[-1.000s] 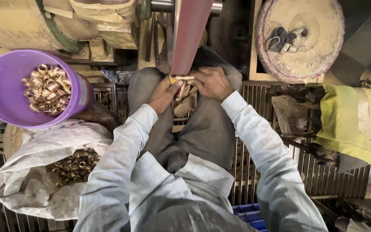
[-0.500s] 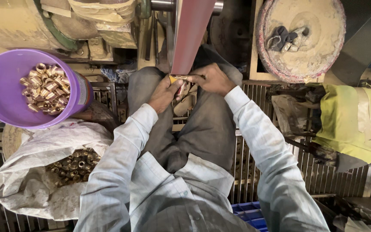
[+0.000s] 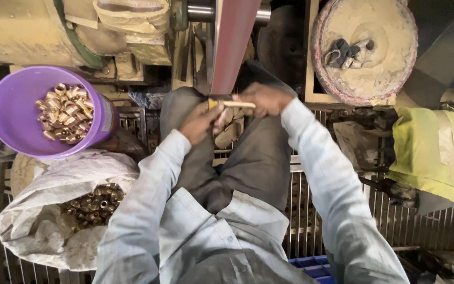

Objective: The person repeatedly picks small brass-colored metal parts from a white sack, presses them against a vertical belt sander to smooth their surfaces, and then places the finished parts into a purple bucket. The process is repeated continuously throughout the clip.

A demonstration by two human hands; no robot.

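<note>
Two hands at upper centre of frame: left hand (image 3: pixel 198 122) and right hand (image 3: pixel 264 99) both closed on a small brass piece (image 3: pixel 231 103), pressed against the reddish belt (image 3: pixel 232 42).

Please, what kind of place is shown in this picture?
Probably a small metal-finishing workshop. A reddish-brown abrasive belt runs on a dusty machine, and both hands hold a small brass piece on a pale stick at it. A round purple plastic tub and a white sack hold more brass fittings.
</note>
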